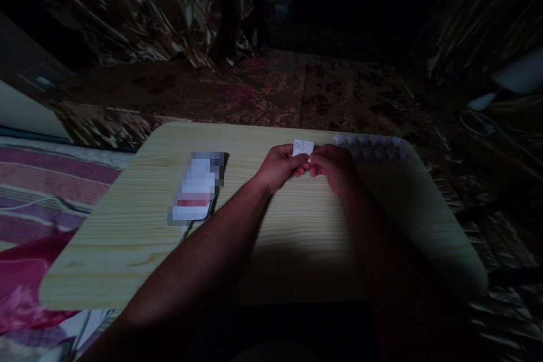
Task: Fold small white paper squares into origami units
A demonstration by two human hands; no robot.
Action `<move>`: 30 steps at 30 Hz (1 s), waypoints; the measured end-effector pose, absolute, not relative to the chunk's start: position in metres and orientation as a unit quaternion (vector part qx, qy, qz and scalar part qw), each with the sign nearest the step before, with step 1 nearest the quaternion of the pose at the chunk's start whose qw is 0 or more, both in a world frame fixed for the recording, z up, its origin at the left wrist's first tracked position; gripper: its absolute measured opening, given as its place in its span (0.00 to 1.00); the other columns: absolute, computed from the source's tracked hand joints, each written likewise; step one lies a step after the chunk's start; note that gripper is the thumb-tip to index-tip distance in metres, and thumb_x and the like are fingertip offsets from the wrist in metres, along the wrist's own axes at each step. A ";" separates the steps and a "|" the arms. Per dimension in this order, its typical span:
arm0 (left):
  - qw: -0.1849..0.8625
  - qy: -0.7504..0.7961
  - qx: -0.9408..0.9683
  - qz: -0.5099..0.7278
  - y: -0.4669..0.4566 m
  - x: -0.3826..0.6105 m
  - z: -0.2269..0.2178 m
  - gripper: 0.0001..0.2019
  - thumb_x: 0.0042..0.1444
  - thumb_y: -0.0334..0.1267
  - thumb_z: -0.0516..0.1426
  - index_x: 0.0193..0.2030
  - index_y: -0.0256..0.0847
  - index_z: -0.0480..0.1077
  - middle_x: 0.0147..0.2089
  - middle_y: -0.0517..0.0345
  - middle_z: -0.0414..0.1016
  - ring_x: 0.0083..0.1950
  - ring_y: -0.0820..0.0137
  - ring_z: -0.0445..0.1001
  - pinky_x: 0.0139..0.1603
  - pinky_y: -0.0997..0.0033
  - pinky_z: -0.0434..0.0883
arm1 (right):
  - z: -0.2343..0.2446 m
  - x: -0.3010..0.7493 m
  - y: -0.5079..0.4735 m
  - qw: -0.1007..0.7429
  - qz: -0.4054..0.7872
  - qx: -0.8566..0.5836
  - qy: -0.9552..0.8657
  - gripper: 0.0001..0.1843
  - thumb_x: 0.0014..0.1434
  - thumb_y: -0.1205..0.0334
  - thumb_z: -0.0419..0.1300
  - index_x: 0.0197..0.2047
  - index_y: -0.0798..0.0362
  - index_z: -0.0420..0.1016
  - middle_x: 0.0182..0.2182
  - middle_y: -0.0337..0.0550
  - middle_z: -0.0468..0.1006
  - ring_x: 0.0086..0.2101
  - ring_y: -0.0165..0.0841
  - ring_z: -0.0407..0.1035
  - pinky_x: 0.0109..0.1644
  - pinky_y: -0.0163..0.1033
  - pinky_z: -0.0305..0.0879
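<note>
A: Quick chk, where's the paper?
B: Creased white paper square (pixel 304 147) is nr the far edge of the wooden table (pixel 127 226), betw. both hands. Can't tell if it touches the tabletop or is held just above.
A: Grip?
B: The left hand (pixel 280 167) pinches it, thumb over the near edge, fingers curled below. The right hand (pixel 337 167) has thumb + fingertips pressed tog. at the near R corner, prob nipping it too; exact contact's v. small to see.
A: What else is abt?
B: 2 rows of small peaked white pieces (pixel 375 154) just beside the right hand, at the table's far R corner. Phone (pixel 197 184), display pixelated, lies well to the L, w/ a cable (pixel 185 233) at its near end, by the left forearm (pixel 201 243).
A: Risks?
B: Imo uneven pull betw. the hands cld tear the paper or skew a crease, b/c it's so small. If the L thumb slips, folds may spring open. A sideways swing of the right hand cld scatter the rows, it's that close. Snagging the cable might drag the phone. Light's dim too, so crease lines are easy to misjudge.
</note>
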State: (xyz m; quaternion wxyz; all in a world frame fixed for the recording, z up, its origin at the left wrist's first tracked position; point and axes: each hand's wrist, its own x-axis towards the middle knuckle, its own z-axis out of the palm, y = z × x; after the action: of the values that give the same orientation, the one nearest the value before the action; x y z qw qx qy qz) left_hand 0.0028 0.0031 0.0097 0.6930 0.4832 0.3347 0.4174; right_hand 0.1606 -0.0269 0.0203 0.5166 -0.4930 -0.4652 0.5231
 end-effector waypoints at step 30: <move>0.718 0.323 0.471 0.398 0.007 -0.001 0.007 0.11 0.45 0.37 0.67 0.28 0.31 0.73 0.24 0.57 0.75 0.20 0.80 0.68 0.21 0.79 0.61 | 0.022 0.162 -0.028 0.499 0.476 -0.499 -0.525 0.09 0.50 0.56 0.65 0.30 0.53 0.77 0.19 0.36 0.77 0.20 0.29 0.71 0.29 0.36 0.72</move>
State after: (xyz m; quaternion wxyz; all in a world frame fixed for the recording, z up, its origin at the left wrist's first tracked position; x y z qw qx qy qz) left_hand -0.0015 0.0073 0.0070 0.7179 0.4709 0.3231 0.3981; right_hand 0.1617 -0.0280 0.0218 0.4992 -0.4986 -0.5246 0.4765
